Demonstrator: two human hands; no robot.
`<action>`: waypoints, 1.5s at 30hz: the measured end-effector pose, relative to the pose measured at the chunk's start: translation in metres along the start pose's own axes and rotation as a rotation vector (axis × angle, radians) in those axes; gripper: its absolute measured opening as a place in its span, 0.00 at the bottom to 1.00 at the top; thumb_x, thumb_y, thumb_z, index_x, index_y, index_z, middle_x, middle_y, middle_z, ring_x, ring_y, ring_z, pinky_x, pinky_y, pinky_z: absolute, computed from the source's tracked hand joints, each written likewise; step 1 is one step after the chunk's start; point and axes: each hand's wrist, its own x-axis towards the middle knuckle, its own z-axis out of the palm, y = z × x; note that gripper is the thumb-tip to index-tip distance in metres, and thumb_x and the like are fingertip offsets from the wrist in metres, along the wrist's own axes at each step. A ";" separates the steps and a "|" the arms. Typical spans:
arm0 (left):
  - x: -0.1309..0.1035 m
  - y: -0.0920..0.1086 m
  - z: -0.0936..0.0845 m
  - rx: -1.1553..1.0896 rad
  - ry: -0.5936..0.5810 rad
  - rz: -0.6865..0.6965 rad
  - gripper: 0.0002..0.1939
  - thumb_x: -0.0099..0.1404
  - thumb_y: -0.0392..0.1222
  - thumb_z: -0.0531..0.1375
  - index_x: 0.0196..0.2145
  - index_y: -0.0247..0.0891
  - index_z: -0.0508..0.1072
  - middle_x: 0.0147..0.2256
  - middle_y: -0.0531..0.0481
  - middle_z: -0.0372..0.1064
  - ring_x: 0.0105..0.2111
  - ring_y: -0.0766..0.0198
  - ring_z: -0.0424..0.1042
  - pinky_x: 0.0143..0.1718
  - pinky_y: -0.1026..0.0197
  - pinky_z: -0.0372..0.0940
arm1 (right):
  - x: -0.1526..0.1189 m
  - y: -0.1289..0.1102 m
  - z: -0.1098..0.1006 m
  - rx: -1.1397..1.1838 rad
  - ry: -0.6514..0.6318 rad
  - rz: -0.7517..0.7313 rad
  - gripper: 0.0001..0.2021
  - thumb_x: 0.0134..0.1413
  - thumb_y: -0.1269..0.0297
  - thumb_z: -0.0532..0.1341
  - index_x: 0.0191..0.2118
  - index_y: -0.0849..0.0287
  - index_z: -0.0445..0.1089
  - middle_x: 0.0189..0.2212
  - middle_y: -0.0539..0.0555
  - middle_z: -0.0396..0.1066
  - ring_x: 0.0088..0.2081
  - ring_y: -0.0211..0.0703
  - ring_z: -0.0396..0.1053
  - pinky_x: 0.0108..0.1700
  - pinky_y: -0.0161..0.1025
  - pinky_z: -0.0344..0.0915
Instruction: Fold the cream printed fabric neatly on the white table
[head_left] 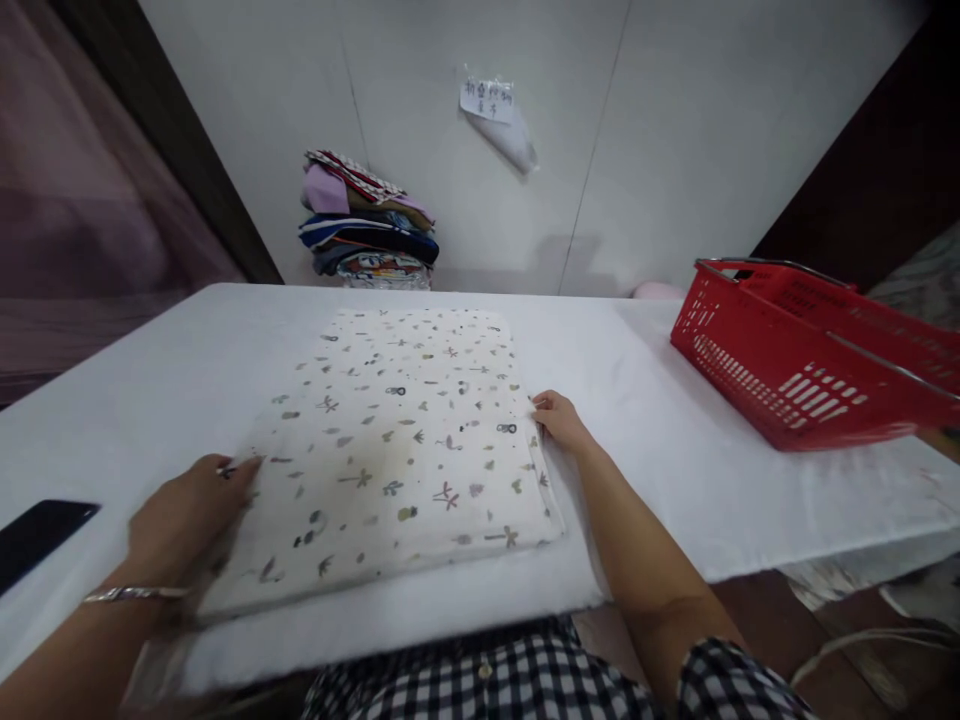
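A folded white cloth (405, 440) printed with small palm trees, pineapples and leaves lies flat in front of me, its near edge close to the table's front. My left hand (191, 510), with a silver bracelet at the wrist, is closed on the cloth's left edge. At the right edge, my right hand (559, 418) pinches the cloth between thumb and fingers. Several layers show along its right side and near right corner.
The table (622, 480) has a white cover. A red plastic basket (795, 370) with metal handles stands at the right. At the left edge lies a black phone (41, 535). Folded clothes (367, 225) are stacked at the back, below a paper sign (487, 102) on the wall.
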 end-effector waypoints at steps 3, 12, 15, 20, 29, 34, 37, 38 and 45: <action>-0.006 0.001 -0.004 0.110 0.086 -0.058 0.33 0.56 0.70 0.39 0.42 0.47 0.67 0.30 0.42 0.70 0.38 0.41 0.70 0.35 0.41 0.67 | 0.000 -0.002 -0.001 -0.082 0.014 -0.033 0.13 0.36 0.72 0.56 0.34 0.59 0.64 0.22 0.44 0.63 0.21 0.32 0.59 0.22 0.29 0.54; -0.062 0.077 -0.002 -0.034 0.272 0.468 0.22 0.64 0.55 0.45 0.44 0.37 0.66 0.44 0.42 0.67 0.42 0.51 0.69 0.39 0.50 0.64 | -0.004 -0.007 -0.001 -0.039 0.022 -0.006 0.11 0.36 0.73 0.56 0.32 0.58 0.63 0.22 0.44 0.62 0.17 0.30 0.57 0.20 0.30 0.54; -0.113 0.146 0.017 -0.165 0.005 0.690 0.18 0.64 0.53 0.47 0.38 0.40 0.69 0.37 0.50 0.70 0.35 0.61 0.69 0.36 0.59 0.62 | -0.004 -0.007 0.000 -0.027 0.031 -0.016 0.11 0.36 0.73 0.57 0.32 0.58 0.63 0.21 0.44 0.62 0.16 0.31 0.56 0.18 0.30 0.53; -0.181 0.248 0.057 -0.158 -0.130 0.875 0.22 0.59 0.61 0.51 0.36 0.39 0.68 0.35 0.48 0.70 0.36 0.59 0.69 0.35 0.60 0.59 | -0.002 0.000 0.000 -0.017 0.032 -0.072 0.10 0.36 0.72 0.57 0.31 0.59 0.63 0.19 0.43 0.60 0.18 0.31 0.55 0.19 0.29 0.52; -0.172 0.285 0.077 0.016 -0.210 0.775 0.11 0.58 0.42 0.53 0.38 0.35 0.69 0.37 0.41 0.72 0.38 0.54 0.71 0.37 0.58 0.61 | -0.003 0.000 -0.001 -0.076 0.055 -0.111 0.09 0.35 0.73 0.57 0.30 0.59 0.65 0.21 0.44 0.62 0.22 0.33 0.58 0.24 0.30 0.56; -0.157 0.277 0.070 -0.182 -0.394 0.718 0.04 0.55 0.40 0.56 0.26 0.37 0.68 0.24 0.49 0.70 0.28 0.61 0.71 0.30 0.63 0.60 | -0.006 -0.005 -0.002 -0.074 0.043 -0.079 0.10 0.36 0.73 0.58 0.31 0.58 0.65 0.21 0.44 0.61 0.21 0.32 0.58 0.22 0.29 0.55; -0.151 0.273 0.074 -0.357 -0.528 0.639 0.05 0.56 0.41 0.57 0.26 0.38 0.66 0.17 0.54 0.65 0.20 0.65 0.68 0.24 0.65 0.60 | -0.009 -0.009 -0.001 -0.056 0.022 -0.030 0.11 0.37 0.73 0.58 0.33 0.58 0.64 0.23 0.44 0.62 0.19 0.31 0.57 0.19 0.29 0.55; -0.151 0.272 0.075 -0.408 -0.559 0.608 0.05 0.56 0.41 0.57 0.26 0.38 0.66 0.16 0.55 0.64 0.18 0.66 0.67 0.22 0.66 0.60 | -0.010 -0.010 -0.001 -0.054 0.018 -0.021 0.11 0.38 0.73 0.59 0.34 0.58 0.65 0.23 0.44 0.62 0.18 0.31 0.57 0.19 0.29 0.55; -0.153 0.272 0.077 -0.532 -0.627 0.535 0.07 0.56 0.39 0.59 0.24 0.37 0.64 0.15 0.57 0.60 0.16 0.70 0.63 0.19 0.68 0.59 | -0.016 -0.017 -0.005 0.008 -0.030 0.028 0.15 0.43 0.70 0.62 0.41 0.59 0.63 0.20 0.44 0.64 0.17 0.32 0.60 0.17 0.29 0.56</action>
